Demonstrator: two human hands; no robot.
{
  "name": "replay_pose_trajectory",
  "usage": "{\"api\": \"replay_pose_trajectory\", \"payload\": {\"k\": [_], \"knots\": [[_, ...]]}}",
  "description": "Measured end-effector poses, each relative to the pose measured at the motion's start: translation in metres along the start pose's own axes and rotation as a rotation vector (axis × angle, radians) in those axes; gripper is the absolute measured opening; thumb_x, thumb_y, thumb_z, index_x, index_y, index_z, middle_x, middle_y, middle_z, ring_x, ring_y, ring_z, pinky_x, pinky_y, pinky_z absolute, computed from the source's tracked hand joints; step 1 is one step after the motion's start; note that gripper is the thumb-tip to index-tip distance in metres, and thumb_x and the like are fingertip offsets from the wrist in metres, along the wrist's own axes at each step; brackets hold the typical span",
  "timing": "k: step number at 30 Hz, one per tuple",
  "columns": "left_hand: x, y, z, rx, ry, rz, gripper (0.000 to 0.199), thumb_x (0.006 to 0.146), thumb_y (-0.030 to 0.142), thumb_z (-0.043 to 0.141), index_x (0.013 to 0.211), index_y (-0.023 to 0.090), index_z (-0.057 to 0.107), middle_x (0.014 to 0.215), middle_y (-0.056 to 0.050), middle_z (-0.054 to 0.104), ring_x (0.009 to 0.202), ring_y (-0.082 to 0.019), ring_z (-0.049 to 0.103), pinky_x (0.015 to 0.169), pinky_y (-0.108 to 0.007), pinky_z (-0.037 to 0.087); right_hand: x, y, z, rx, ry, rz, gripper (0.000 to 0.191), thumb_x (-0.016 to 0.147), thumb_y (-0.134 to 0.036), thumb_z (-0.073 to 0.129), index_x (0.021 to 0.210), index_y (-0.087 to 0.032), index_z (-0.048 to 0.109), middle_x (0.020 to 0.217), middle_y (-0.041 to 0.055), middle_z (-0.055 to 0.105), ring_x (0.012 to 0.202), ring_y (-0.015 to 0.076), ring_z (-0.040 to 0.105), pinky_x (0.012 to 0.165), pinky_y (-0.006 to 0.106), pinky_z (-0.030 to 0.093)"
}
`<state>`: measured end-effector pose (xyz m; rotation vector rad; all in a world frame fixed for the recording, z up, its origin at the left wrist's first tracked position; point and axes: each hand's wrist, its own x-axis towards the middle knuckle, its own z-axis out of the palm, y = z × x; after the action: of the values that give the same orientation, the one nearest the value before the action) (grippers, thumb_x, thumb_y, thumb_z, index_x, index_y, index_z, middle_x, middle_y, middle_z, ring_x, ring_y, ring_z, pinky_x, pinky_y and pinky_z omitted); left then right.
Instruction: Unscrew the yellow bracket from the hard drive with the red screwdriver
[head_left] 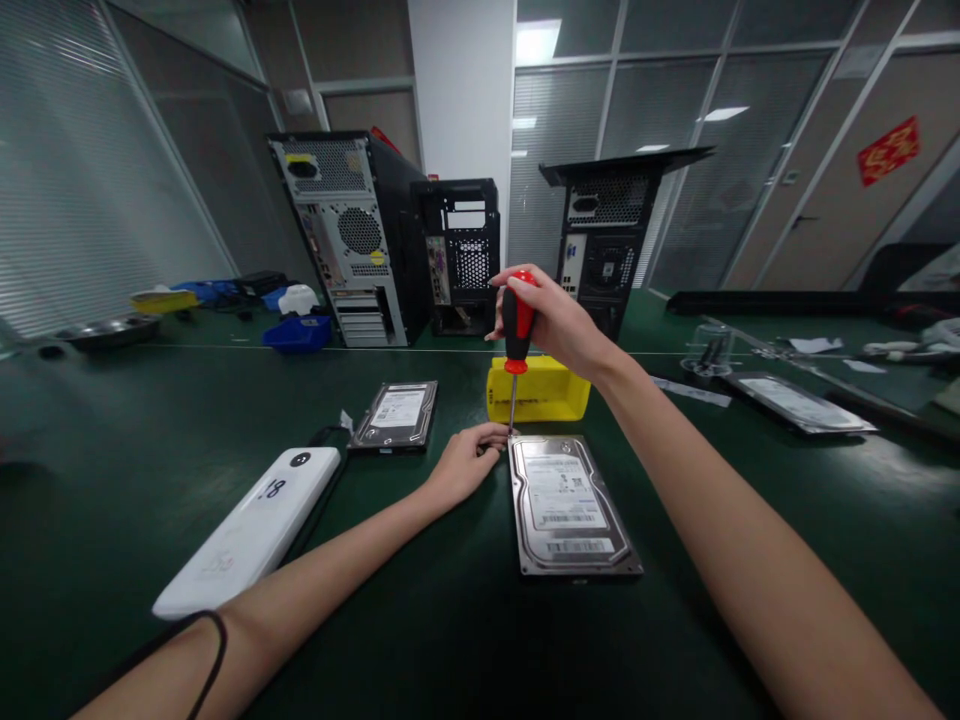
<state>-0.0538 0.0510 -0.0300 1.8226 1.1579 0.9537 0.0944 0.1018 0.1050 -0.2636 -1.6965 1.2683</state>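
A hard drive (568,503) lies flat in front of me, label side up. My right hand (551,312) is closed around the red and black handle of a screwdriver (516,335). The screwdriver stands nearly upright, its tip at the drive's far left corner. At that same corner rests my left hand (471,458), fingers curled together against the drive's edge near the tip. Whether a screw sits under the tip is too small to tell. Just behind the drive is a yellow bin (551,392).
A second hard drive (397,415) and a white power bank (251,530) with a cable lie to the left. Another drive (799,400) and a clear cup (709,350) are at right. Computer cases (409,240) stand behind, beside a blue bin (298,334).
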Motion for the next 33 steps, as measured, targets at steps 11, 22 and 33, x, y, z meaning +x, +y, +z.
{"api": "replay_pose_trajectory", "payload": {"k": [11, 22, 33], "knots": [[0.001, -0.003, 0.0, 0.002, -0.002, 0.015, 0.043, 0.072, -0.005, 0.043, 0.106, 0.012, 0.063, 0.109, -0.008, 0.069, 0.1, -0.016, 0.065, 0.09, -0.027, 0.047, -0.002, 0.001, 0.002, -0.053, 0.045, -0.052, 0.024, 0.083, -0.038, 0.056, 0.099, -0.023, 0.046, 0.069, -0.0057, 0.047, 0.059, 0.0085, 0.053, 0.064, 0.027, 0.054], [-0.001, -0.004, -0.001, 0.024, 0.004, 0.006, 0.044, 0.076, 0.001, 0.046, 0.116, 0.014, 0.057, 0.109, -0.008, 0.069, 0.103, -0.018, 0.064, 0.084, -0.026, 0.047, -0.001, 0.005, 0.0, -0.092, 0.087, -0.063, 0.031, 0.077, -0.033, 0.067, 0.093, -0.02, 0.044, 0.083, -0.0022, 0.059, 0.067, 0.0092, 0.06, 0.071, 0.027, 0.053], [-0.001, -0.002, 0.0, 0.008, -0.01, 0.023, 0.044, 0.074, -0.004, 0.044, 0.113, 0.01, 0.059, 0.113, -0.011, 0.067, 0.103, -0.017, 0.064, 0.091, -0.029, 0.047, -0.001, -0.005, -0.003, 0.018, -0.043, 0.074, 0.024, 0.088, -0.037, 0.048, 0.103, -0.019, 0.051, 0.077, -0.0028, 0.054, 0.064, 0.0096, 0.058, 0.07, 0.028, 0.053]]}}
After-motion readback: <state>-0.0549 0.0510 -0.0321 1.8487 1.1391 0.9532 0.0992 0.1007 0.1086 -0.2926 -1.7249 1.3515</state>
